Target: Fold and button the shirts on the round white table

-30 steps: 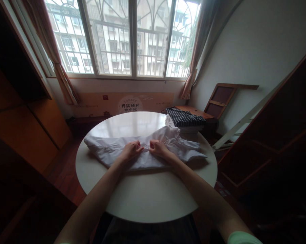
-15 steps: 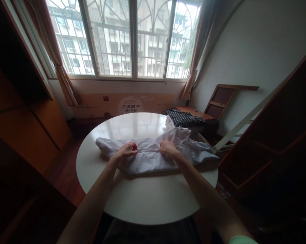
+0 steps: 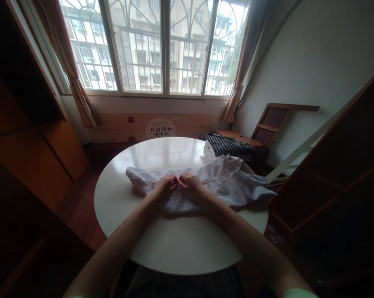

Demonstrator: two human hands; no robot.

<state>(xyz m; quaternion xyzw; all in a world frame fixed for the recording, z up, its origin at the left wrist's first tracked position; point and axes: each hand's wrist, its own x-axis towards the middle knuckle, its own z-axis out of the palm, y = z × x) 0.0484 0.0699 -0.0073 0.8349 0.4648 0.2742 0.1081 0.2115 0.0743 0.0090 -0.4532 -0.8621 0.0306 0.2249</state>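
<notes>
A pale, crumpled shirt (image 3: 224, 182) lies across the middle of the round white table (image 3: 187, 248). My left hand (image 3: 166, 185) pinches the cloth near its centre, fingers curled in. Right beside it, almost touching, my right hand (image 3: 190, 183) is also closed on the shirt. The bit of cloth between the fingertips is too small and dark to make out. To the right, the shirt spreads in loose folds towards the table's edge.
Behind the shirt, a black-and-white striped cloth (image 3: 228, 145) tops a folded pile at the table's far right. Past it are a wooden chair (image 3: 272, 120) and a white slanted frame (image 3: 290, 163). Wooden cabinets (image 3: 28, 153) flank the left, and a long printed box (image 3: 118, 128) lies under the window.
My hands have come together from a short distance apart, the left moving right and the right moving left. The shirt's cloth between them has bunched up, and its left end has shifted right.
</notes>
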